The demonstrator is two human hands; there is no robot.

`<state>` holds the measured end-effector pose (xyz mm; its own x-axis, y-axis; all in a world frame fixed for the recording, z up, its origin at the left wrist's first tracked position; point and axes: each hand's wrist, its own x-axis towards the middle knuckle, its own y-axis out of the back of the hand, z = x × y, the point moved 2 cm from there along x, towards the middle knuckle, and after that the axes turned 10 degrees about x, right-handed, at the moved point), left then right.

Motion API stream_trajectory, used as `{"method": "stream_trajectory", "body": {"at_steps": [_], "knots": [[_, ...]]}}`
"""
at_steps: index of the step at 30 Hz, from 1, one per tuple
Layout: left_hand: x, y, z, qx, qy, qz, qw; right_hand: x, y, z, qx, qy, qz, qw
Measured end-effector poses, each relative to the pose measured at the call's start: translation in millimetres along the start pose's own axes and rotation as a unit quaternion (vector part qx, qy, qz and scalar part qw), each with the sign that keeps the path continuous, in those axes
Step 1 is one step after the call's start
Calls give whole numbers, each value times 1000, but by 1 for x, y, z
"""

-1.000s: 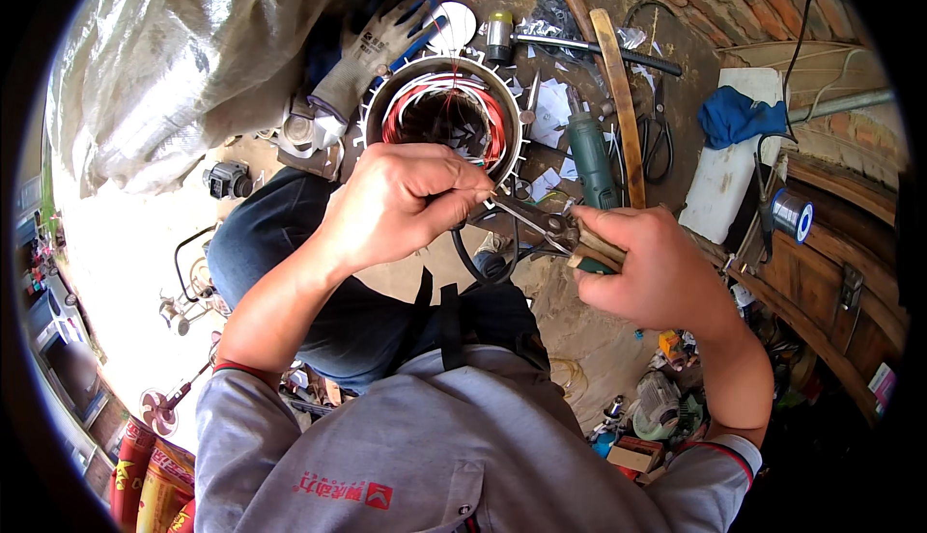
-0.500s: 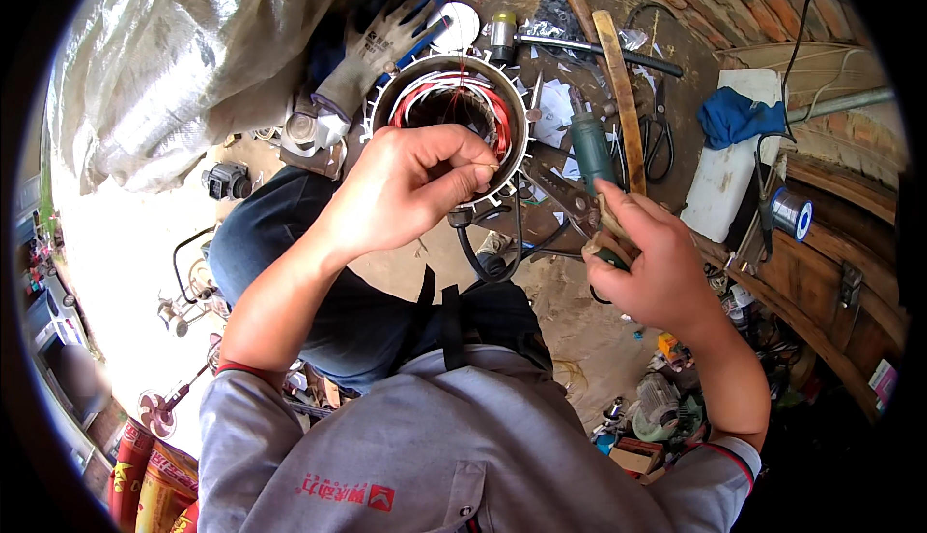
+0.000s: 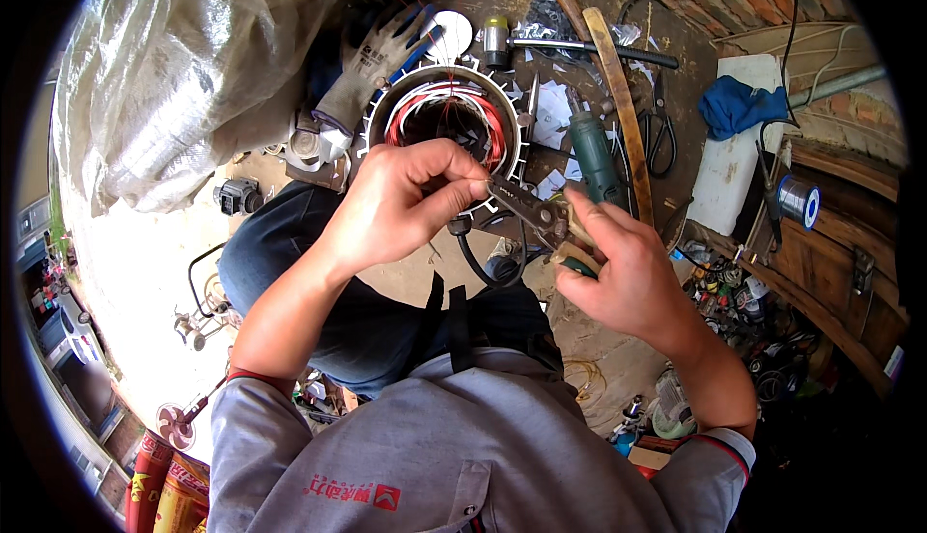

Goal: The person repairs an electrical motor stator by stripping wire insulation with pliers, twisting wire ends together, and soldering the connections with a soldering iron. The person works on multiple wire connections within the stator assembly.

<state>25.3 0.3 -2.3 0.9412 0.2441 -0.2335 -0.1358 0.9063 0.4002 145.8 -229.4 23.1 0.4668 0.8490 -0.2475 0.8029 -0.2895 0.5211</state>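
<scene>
My left hand (image 3: 415, 195) pinches the end of a thin wire between thumb and forefinger, just over the near rim of a motor stator (image 3: 367, 118). Inside the finned stator housing run coils with red and white leads (image 3: 497, 127); fine red wires rise from its middle. My right hand (image 3: 623, 263) grips wire strippers (image 3: 529, 210) by their handles, the jaws reaching to the wire at my left fingertips. Whether the jaws are closed on the wire is too small to tell. A black cable (image 3: 473, 258) loops below the stator.
Right of the stator lie a green power tool (image 3: 594, 152), a wooden strip (image 3: 618, 98), a hammer (image 3: 589, 46) and scissors (image 3: 660, 132). A work glove (image 3: 372, 70) rests at its left. Farther right are a blue cloth (image 3: 739, 106) and a solder spool (image 3: 798, 202).
The wire strippers in my right hand have moved left, their jaws now meeting the wire at my left fingertips. My left hand has dropped slightly toward me, still pinching.
</scene>
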Motion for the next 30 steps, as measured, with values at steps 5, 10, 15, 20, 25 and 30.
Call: {"method": "stream_trajectory", "body": {"at_steps": [5,10,15,20,25,30], "knots": [[-1,3,4,42,23,-30,998,0,3,-4,-23,5,-7,1000],[-3,0,3,53,-11,3,999,-3,6,-13,-81,-1,-19,997],[-4,0,3,48,-35,20,998,-2,6,-14,-81,1,-22,996],[-5,2,9,53,-24,-11,998,-3,6,-11,-24,-25,-53,998],[0,10,7,90,-166,-11,982,-10,7,-10,159,-96,-128,974],[-4,16,7,-27,-30,36,999,-26,16,-1,145,-113,-53,981]]}}
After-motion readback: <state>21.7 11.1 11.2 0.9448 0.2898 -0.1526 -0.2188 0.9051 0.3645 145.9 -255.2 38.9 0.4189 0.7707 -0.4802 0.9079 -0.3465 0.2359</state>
